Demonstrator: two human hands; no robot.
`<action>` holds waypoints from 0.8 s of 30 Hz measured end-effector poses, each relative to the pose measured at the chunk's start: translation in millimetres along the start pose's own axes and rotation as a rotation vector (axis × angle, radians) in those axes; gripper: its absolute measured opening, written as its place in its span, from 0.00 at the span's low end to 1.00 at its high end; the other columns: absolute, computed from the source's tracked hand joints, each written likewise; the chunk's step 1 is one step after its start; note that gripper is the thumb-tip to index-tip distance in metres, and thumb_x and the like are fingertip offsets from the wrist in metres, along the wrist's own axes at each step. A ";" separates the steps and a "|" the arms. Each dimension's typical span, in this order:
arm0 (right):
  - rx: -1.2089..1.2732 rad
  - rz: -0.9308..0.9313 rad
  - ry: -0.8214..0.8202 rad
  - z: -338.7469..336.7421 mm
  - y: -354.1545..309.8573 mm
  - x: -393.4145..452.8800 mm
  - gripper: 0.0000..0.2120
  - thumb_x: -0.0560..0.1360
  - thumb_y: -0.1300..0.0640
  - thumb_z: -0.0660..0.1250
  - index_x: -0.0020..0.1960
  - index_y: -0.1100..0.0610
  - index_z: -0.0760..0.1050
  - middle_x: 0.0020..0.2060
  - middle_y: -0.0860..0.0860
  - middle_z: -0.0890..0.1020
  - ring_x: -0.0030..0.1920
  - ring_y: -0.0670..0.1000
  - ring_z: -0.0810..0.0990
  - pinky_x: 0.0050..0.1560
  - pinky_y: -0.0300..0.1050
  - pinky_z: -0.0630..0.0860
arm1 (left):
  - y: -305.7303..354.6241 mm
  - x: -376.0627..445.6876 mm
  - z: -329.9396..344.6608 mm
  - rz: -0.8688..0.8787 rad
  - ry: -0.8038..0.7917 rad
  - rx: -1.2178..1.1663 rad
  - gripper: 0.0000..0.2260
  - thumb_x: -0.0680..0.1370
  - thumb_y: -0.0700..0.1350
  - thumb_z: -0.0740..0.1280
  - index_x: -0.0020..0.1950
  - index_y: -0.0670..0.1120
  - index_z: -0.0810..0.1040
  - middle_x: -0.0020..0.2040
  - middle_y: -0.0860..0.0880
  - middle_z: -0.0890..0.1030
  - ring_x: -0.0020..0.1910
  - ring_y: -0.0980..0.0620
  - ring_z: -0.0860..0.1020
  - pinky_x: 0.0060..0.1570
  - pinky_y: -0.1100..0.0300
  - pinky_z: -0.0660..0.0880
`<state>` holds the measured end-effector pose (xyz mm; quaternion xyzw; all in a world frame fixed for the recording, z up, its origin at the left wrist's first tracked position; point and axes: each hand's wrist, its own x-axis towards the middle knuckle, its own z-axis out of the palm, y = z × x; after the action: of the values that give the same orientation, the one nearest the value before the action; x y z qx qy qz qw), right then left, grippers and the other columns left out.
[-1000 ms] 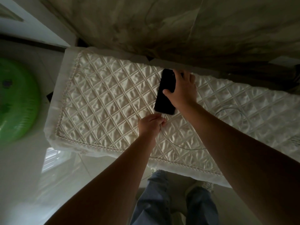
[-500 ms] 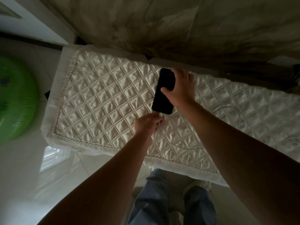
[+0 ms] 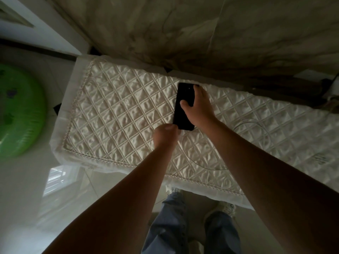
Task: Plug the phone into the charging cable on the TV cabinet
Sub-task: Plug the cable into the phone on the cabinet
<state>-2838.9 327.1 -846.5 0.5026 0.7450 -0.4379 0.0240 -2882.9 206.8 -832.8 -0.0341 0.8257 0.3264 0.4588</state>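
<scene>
A black phone (image 3: 183, 105) lies lengthwise over the TV cabinet's quilted cream cover (image 3: 119, 116), screen dark. My right hand (image 3: 199, 109) grips it from the right side, thumb across the screen. My left hand (image 3: 165, 137) is curled at the phone's near bottom edge, pinching the end of the thin white charging cable (image 3: 264, 132). The plug itself is hidden under my fingers. The cable loops to the right over the cover and passes beneath my right forearm.
A marbled wall (image 3: 201, 33) rises right behind the cabinet. A green inflatable ring (image 3: 18, 114) lies on the glossy white floor to the left. My jeans-clad legs (image 3: 183, 226) stand at the cabinet's front edge. Dark items sit at the far right.
My left hand has closed in on the phone's bottom edge and now touches it. The right hand keeps its grip on the phone, which lies a little flatter.
</scene>
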 end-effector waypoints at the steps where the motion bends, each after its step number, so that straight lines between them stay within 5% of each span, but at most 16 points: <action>1: 0.043 0.030 0.012 -1.0 -0.3 -4.5 0.34 0.76 0.47 0.62 0.76 0.56 0.54 0.75 0.56 0.59 0.72 0.59 0.64 0.66 0.54 0.67 | 0.0 -1.2 -1.1 0.003 -0.006 -0.014 0.13 0.70 0.47 0.63 0.45 0.43 0.83 0.50 0.38 0.84 0.52 0.38 0.82 0.53 0.42 0.79; 5: 0.235 0.196 0.054 1.7 1.9 -26.1 0.29 0.74 0.49 0.63 0.72 0.58 0.62 0.68 0.59 0.70 0.63 0.59 0.74 0.54 0.48 0.74 | -0.7 -11.6 -1.6 0.006 0.032 -0.123 0.09 0.75 0.48 0.62 0.48 0.46 0.80 0.47 0.42 0.84 0.49 0.43 0.82 0.53 0.41 0.79; 14: 0.407 0.232 0.020 12.8 0.4 -55.9 0.30 0.72 0.50 0.64 0.71 0.60 0.64 0.64 0.58 0.75 0.62 0.57 0.76 0.56 0.48 0.75 | -4.7 -29.8 4.7 0.043 0.034 -0.204 0.23 0.71 0.59 0.58 0.58 0.48 0.79 0.53 0.44 0.84 0.54 0.43 0.81 0.60 0.41 0.75; 19: 0.524 0.233 0.030 1.7 0.4 -60.2 0.28 0.74 0.51 0.62 0.71 0.60 0.64 0.66 0.59 0.75 0.63 0.56 0.76 0.59 0.52 0.75 | 1.0 -37.2 -2.8 0.110 0.093 -0.271 0.12 0.76 0.55 0.58 0.45 0.53 0.79 0.52 0.45 0.84 0.52 0.46 0.80 0.57 0.48 0.75; 24: 0.550 0.160 0.013 -10.0 -12.5 -78.1 0.28 0.77 0.50 0.59 0.73 0.59 0.62 0.68 0.56 0.73 0.60 0.49 0.74 0.44 0.33 0.67 | 18.6 -58.0 -12.8 0.132 0.085 -0.392 0.25 0.78 0.59 0.55 0.65 0.45 0.76 0.63 0.45 0.79 0.62 0.47 0.76 0.66 0.44 0.70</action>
<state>-2805.9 275.7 -795.4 0.5502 0.5564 -0.6170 -0.0833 -2865.4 200.0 -773.5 -0.0823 0.7655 0.5085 0.3855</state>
